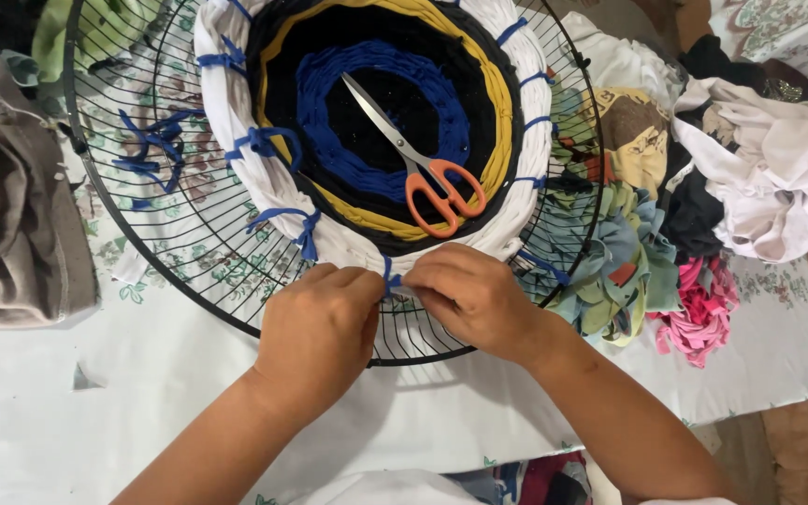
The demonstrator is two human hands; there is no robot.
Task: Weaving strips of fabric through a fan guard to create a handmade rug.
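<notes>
A round black wire grille [189, 234] lies on a white cloth-covered table. On it sits a coiled fabric mat: black centre, blue ring, black ring, yellow ring, white outer ring [226, 103] tied down with blue strips. My left hand [320, 332] and my right hand [474, 295] meet at the mat's near edge, both pinching the ends of a blue strip [389, 279] knotted around the white ring. Orange-handled scissors [423, 173] rest shut on the mat's centre.
Loose blue strips [147, 150] lie on the grille at left. A grey-brown cloth [11, 206] is heaped at far left. Piles of mixed fabric scraps [628, 252] and white and black clothes [759, 178] sit at right. The table's edge runs at lower right.
</notes>
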